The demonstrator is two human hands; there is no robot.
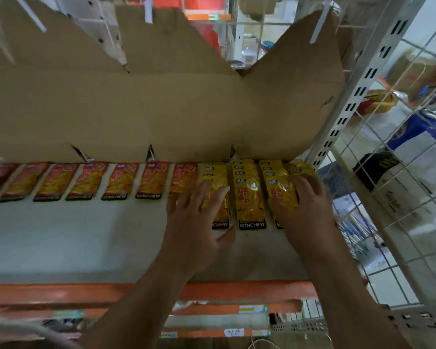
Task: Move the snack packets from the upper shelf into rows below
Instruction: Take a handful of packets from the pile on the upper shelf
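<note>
Yellow snack packets (249, 200) lie in overlapping columns at the right end of the white shelf (73, 235). A row of orange-red packets (149, 181) runs leftward along the back. My left hand (194, 217) lies flat with spread fingers over the leftmost yellow column. My right hand (305, 200) rests on the right yellow columns, fingers straight over the packets. The middle yellow column shows between both hands. Neither hand grips a packet.
Torn brown cardboard (161, 104) stands behind the packets. A white slotted upright (358, 91) and a wire mesh side (413, 197) close off the right; a blue can (423, 129) lies beyond it. An orange shelf edge (61, 293) runs along the front.
</note>
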